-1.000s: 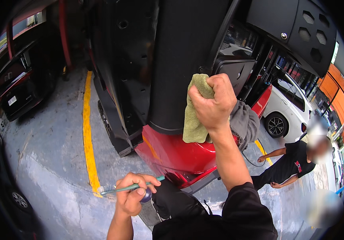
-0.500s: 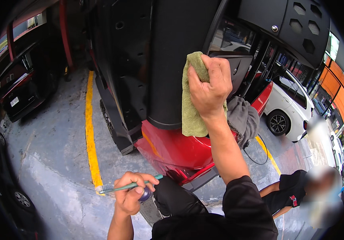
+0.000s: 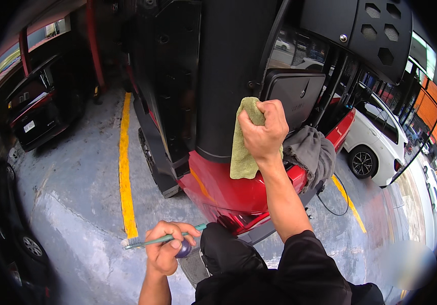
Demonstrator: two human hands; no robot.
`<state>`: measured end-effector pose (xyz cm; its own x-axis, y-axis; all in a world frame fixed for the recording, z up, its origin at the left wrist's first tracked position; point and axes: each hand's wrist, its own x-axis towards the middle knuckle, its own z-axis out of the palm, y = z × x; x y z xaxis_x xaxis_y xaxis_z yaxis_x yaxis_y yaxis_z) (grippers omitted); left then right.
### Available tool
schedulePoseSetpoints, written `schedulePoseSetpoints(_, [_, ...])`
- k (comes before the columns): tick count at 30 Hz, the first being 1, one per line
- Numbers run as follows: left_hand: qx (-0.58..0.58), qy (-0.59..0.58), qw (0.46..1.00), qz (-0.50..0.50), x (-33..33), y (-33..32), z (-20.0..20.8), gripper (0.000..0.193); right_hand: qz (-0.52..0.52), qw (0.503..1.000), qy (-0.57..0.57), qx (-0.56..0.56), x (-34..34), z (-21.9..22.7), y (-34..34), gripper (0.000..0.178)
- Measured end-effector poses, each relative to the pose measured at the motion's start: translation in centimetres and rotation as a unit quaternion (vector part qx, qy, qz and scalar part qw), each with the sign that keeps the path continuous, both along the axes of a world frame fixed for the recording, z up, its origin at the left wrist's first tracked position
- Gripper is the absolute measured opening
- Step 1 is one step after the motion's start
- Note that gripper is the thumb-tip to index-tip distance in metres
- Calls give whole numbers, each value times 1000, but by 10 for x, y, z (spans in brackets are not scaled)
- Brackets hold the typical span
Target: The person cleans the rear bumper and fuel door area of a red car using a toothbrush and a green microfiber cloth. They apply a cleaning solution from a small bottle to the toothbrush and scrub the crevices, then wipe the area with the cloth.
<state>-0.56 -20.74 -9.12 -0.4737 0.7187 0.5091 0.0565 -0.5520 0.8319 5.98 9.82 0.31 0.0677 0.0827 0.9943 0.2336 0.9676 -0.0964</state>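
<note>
A folded olive-green cloth (image 3: 244,152) is gripped in my right hand (image 3: 268,131), which presses it against the lower part of a tall black rounded column (image 3: 223,76). That column rises from the glossy red body (image 3: 233,195) of a vehicle. Lower down and to the left, my left hand (image 3: 165,249) is closed round a teal toothbrush (image 3: 170,237), its bristle end pointing left. A small dark purple rounded thing (image 3: 184,249) shows under those fingers; its kind I cannot make out.
A bunched grey cloth (image 3: 310,152) lies on the red body to the right, beside a black panel (image 3: 294,91). Yellow lines (image 3: 125,173) mark the grey floor. Parked around are a black car (image 3: 40,112) and a white car (image 3: 381,137).
My right hand and the cloth have moved down the black column. The view has shifted, and the co-worker at lower right is now mostly out of sight. My left hand holds the toothbrush as before.
</note>
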Motion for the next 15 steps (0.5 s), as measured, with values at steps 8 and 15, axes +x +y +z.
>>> schedulePoseSetpoints(8, [-21,-6,1000,10,3,-10,-1,26,-39,988,-124,78,15,30,0,30])
schedulePoseSetpoints(15, [-23,0,1000,16,4,-9,-4,27,-55,962,-210,168,24,80,0,31])
